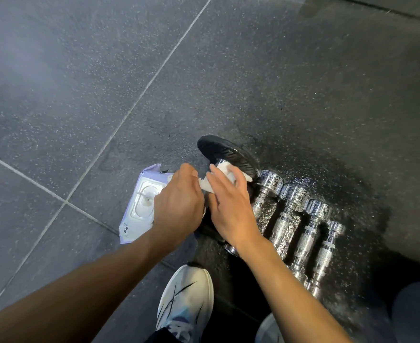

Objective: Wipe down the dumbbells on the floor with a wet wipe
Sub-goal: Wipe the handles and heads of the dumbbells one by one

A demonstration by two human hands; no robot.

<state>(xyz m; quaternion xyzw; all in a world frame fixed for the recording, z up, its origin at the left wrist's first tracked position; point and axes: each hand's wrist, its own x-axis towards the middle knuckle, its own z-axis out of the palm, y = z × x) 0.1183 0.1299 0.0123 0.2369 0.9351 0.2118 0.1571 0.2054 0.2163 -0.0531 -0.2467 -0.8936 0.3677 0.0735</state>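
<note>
Several chrome dumbbells (287, 219) lie side by side on the dark floor. To their left stands a bigger dumbbell with a black plate (228, 152) and a chrome end. A white wet wipe (219, 177) lies over that chrome end. My left hand (179, 206) pinches the wipe's near corner, its fingers curled. My right hand (228, 201) lies over the wipe with straight, spread fingers. Most of the bigger dumbbell's handle is hidden under my hands.
A purple and white pack of wet wipes (139, 206), lid closed, lies on the floor just left of my left hand. My white shoe (186, 298) is at the bottom centre. Pale seam lines cross the speckled rubber floor tiles (80, 95).
</note>
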